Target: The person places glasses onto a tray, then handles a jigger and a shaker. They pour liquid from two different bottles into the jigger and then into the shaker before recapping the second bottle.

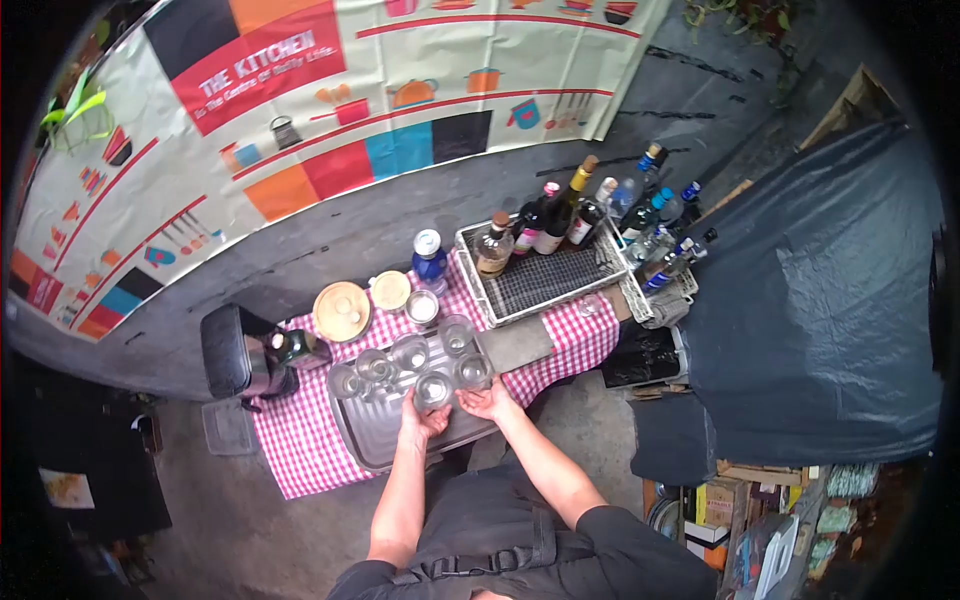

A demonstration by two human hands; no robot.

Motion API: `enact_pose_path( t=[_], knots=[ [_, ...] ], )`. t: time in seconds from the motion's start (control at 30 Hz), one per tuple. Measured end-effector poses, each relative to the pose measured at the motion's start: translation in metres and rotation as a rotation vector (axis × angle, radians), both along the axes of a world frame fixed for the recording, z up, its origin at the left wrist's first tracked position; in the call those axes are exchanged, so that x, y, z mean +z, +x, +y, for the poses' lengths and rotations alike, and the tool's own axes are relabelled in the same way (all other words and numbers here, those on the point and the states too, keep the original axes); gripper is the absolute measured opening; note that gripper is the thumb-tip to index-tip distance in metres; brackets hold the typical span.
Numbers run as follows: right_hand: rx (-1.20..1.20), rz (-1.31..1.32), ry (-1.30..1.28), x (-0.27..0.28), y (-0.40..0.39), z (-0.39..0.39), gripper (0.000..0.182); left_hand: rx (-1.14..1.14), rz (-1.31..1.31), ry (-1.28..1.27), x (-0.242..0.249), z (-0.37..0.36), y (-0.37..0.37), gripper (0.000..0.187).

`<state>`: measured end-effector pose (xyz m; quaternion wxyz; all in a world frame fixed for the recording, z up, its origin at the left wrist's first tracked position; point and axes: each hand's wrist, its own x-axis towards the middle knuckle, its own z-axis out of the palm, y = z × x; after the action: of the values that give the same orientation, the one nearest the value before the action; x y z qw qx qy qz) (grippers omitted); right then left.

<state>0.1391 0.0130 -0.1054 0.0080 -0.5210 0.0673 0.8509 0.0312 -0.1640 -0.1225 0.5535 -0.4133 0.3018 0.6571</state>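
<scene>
Several clear glasses stand on a grey tray [380, 440] on the checked cloth. My left hand [424, 420] is at the lower side of the front glass [433, 391], its fingers curved against it. My right hand [484, 401] reaches in from the right, with its fingers near the base of the right glass [473, 371]. Behind these are another glass [456, 335] and a middle glass [410, 353]. Toward the tray's left end stand two more, a glass [375, 366] and a glass [346, 381].
A wire basket [540, 307] with bottles stands at the back right. Along the back are a wooden-lidded jar [342, 311], a smaller lidded jar [390, 291] and a blue bottle [429, 262]. A black appliance [236, 350] stands left, beside a dark bottle [301, 349].
</scene>
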Motion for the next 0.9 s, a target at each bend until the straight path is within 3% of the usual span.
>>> enact_pose_path(
  t=[0.17, 0.27, 0.33, 0.37, 0.47, 0.57, 0.63, 0.73, 0.9],
  knots=[
    [0.108, -0.005, 0.08, 0.002, 0.026, 0.001, 0.088, 0.084, -0.038, -0.027, 0.008, -0.005, 0.012, 0.099],
    [0.321, -0.101, 0.565, 0.001, 0.057, 0.01, 0.066, 0.1, 0.028, -0.22, 0.022, -0.014, 0.033, 0.084],
    [0.311, -0.228, 0.782, 0.004, 0.068, 0.032, 0.052, -0.065, 0.081, -0.328, 0.016, -0.025, 0.051, 0.063],
    [0.29, -0.257, 0.867, 0.005, 0.069, 0.043, 0.05, -0.073, 0.081, -0.333, 0.023, -0.025, 0.06, 0.063],
    [0.333, -0.57, 1.059, 0.025, 0.058, 0.073, 0.043, -0.561, 0.378, -0.18, 0.055, -0.018, 0.092, 0.042],
    [0.391, -0.435, 0.858, 0.017, 0.052, 0.1, 0.039, -0.737, 0.462, -0.109, 0.083, 0.023, 0.111, 0.041],
    [0.44, -0.451, 0.881, 0.016, 0.052, 0.107, 0.031, -0.852, 0.596, -0.058, 0.099, 0.052, 0.121, 0.039],
    [0.415, -0.394, 1.011, 0.022, 0.053, 0.111, 0.019, -0.862, 0.615, -0.064, 0.096, 0.091, 0.126, 0.035],
    [0.255, -0.251, 1.003, 0.02, 0.072, 0.122, 0.017, -0.772, 0.699, -0.091, 0.074, 0.148, 0.134, 0.03]
  ],
)
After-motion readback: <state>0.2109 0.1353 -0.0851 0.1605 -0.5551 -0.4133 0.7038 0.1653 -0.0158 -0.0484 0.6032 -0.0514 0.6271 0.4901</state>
